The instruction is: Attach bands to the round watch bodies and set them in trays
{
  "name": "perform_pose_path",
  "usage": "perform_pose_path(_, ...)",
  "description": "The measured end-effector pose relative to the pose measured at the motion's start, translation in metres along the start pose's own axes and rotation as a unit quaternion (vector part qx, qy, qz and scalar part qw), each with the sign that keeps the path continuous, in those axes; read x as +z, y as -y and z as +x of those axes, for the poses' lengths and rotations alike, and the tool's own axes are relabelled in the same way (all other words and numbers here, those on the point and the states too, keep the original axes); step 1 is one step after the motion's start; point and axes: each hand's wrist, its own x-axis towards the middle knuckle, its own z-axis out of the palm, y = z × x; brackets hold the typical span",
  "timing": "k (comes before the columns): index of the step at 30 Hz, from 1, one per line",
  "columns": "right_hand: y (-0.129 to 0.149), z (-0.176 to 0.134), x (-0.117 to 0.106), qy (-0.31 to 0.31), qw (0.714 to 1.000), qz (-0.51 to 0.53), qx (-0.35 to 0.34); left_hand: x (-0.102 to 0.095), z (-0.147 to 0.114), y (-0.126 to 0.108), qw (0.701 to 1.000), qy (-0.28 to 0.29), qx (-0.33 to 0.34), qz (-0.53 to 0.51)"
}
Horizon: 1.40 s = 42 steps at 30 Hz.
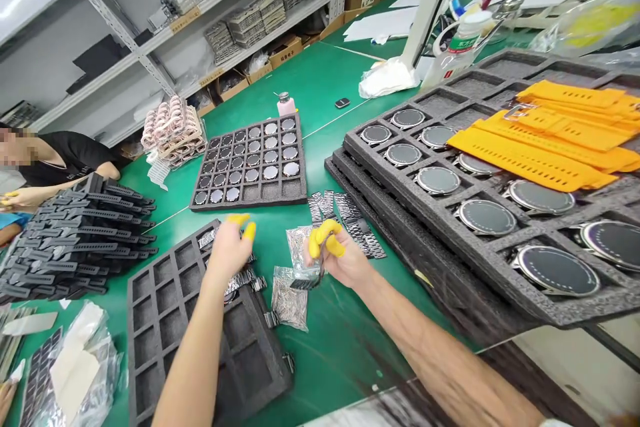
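My left hand (231,245), with yellow finger covers, hovers over a dark foam tray (141,347). Its visible fingertips are apart and nothing shows between them. Partly behind that hand, metal-banded watches (239,283) lie in the tray's cells. My right hand (341,255), also in yellow finger covers, is closed on a dark metal watch band (306,282), whose upper part is hidden by the fingers. Below it lie clear bags of small metal pins (290,303). More dark metal bands (353,213) are spread just beyond the right hand.
Stacked foam trays (380,213) at the right carry watch faces and orange straps (540,153). Farther back stand a filled tray (250,197), a pink bottle (286,105) and bundled pale straps (173,130). Black straps (75,240) are piled left, near another person (70,160).
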Motion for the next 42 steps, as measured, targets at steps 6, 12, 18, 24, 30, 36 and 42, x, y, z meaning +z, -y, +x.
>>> perform_pose_path(6,0.004,0.002,-0.008,-0.013,0.998,0.057,0.039,-0.01,0.139,0.022,0.986,0.019,-0.088,0.141)
perform_pose_path(12,0.001,0.003,-0.008,-0.006,0.996,0.071,0.048,0.003,0.169,0.027,0.981,0.026,-0.128,0.146)
perform_pose_path(18,0.005,0.001,0.004,0.018,0.995,0.072,0.072,-0.017,0.138,0.018,0.993,-0.039,-0.11,0.007)
perform_pose_path(24,-0.012,-0.006,0.014,0.03,0.991,0.033,0.126,0.033,0.005,-0.012,0.938,0.023,0.02,-0.345)
perform_pose_path(30,-0.023,-0.012,0.019,0.031,0.984,-0.015,0.175,0.068,-0.059,-0.007,0.932,0.013,0.27,-0.239)
perform_pose_path(36,-0.019,-0.012,0.019,0.04,0.977,-0.078,0.194,0.059,-0.049,-0.002,0.937,0.014,0.308,-0.162)
perform_pose_path(42,-0.022,-0.011,0.018,0.023,0.979,-0.083,0.184,0.062,-0.053,-0.004,0.942,0.023,0.29,-0.165)
